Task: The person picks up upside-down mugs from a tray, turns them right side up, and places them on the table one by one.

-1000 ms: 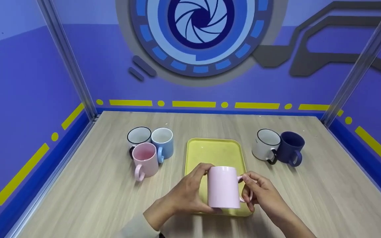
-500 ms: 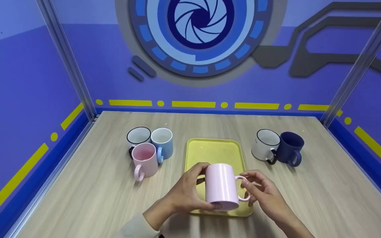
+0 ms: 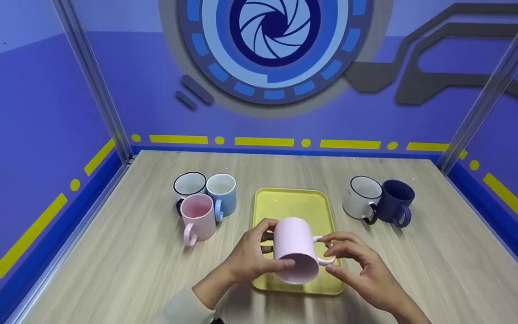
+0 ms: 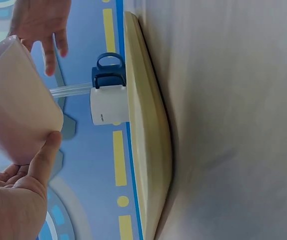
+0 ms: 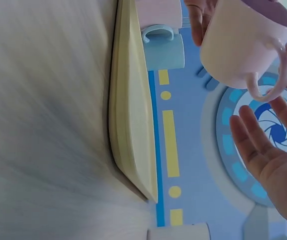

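Note:
A light pink mug (image 3: 292, 236) is held in the air over the yellow tray (image 3: 286, 200), its open mouth tilted down toward me. My left hand (image 3: 252, 252) grips its left side, with the thumb at the rim and the other fingers behind. The right hand (image 3: 360, 265) is at the handle, fingers spread and loosely bent; its fingertips are close to the handle, and whether they touch it is hard to tell. In the right wrist view the mug's handle (image 5: 283, 80) stands between that hand's spread fingers.
On the left stand a pink mug (image 3: 198, 218), a light blue mug (image 3: 226, 200) and a white mug (image 3: 189, 185) with a dark rim. A white mug (image 3: 359, 202) with a black handle and a navy mug (image 3: 391, 209) stand right. Blue walls enclose the table.
The held pink mug has tipped so that its mouth now faces me, and it has shifted slightly left. My right hand's fingers have loosened from the handle and spread.

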`<state>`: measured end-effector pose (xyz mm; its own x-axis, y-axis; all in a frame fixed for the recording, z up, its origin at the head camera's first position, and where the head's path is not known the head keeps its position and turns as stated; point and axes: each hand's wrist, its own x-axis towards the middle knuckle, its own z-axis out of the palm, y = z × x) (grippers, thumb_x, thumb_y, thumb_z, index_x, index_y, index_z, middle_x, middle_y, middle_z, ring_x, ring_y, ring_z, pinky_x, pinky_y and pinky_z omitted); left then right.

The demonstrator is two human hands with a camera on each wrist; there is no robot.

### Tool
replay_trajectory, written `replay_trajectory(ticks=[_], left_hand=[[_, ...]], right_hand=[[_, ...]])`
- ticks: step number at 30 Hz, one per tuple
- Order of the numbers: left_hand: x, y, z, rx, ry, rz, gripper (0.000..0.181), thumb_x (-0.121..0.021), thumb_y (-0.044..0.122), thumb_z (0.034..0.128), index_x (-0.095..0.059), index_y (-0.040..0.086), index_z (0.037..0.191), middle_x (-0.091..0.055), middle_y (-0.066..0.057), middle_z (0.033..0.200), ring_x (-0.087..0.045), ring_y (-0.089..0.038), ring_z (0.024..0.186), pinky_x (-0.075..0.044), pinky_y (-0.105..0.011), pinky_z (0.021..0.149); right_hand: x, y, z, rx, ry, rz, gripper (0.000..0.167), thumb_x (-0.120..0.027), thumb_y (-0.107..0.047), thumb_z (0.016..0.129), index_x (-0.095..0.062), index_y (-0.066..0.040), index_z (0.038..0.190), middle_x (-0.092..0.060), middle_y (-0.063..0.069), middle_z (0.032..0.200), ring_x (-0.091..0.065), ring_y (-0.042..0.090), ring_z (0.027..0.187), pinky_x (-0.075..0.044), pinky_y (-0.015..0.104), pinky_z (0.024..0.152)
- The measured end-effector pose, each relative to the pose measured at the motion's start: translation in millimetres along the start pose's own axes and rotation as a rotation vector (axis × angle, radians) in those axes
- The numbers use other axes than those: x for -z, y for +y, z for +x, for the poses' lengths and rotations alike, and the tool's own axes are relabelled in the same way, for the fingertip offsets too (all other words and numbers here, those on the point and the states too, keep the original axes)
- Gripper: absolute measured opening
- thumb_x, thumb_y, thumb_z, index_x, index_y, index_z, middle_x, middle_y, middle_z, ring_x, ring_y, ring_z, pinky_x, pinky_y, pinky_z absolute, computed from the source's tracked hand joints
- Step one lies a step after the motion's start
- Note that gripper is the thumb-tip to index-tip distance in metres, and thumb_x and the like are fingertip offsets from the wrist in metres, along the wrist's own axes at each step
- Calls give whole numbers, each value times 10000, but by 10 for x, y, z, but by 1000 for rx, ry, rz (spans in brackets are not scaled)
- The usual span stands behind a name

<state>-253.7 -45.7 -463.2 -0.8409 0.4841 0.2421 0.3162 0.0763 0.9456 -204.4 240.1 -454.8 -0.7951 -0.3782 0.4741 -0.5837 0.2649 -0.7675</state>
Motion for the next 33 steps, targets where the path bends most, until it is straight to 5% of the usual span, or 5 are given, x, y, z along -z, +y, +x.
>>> replay_trajectory(ticks=[5, 12, 25, 33], left_hand=[[-12, 16, 13, 33, -25, -37, 682, -861, 399, 797, -557, 98, 1328, -601, -101, 1280, -679, -206, 1137, -604, -327, 942], [-19, 64, 14, 115, -75, -4, 715, -731, 644, 846, -585, 88, 1271, -630, -61, 1232, -698, -170, 1112, -576, -260, 901], [-33, 132, -3, 126, -140, -26, 907, -562, 727, 941, -445, 47, 1531, -521, -119, 1358, -676, -165, 989, -575, -284, 943], [-39, 139, -43, 53, -166, 48, 936, -723, 681, 858, -306, 327, 1619, -359, -83, 1573, -640, -60, 898, -545, -259, 895]], right_hand=[[-27, 32, -4, 111, -32, -20, 281, -703, 80, 913, -693, -162, 1056, -657, 112, 1274, -615, 175, 1252, -477, 194, 1056], [-70, 77, 2, 179, -104, 155, 283, -535, 191, 955, -655, -26, 1091, -641, 141, 1190, -611, 182, 1243, -485, 214, 1077], [-91, 64, 3, 57, -3, 236, 247, -520, 136, 996, -674, 7, 1139, -692, 86, 1140, -656, 87, 1094, -555, 199, 912], [-80, 56, 33, -33, -17, 387, 212, -446, 93, 1048, -622, 92, 1165, -705, 25, 1122, -724, 150, 1064, -604, 302, 934]])
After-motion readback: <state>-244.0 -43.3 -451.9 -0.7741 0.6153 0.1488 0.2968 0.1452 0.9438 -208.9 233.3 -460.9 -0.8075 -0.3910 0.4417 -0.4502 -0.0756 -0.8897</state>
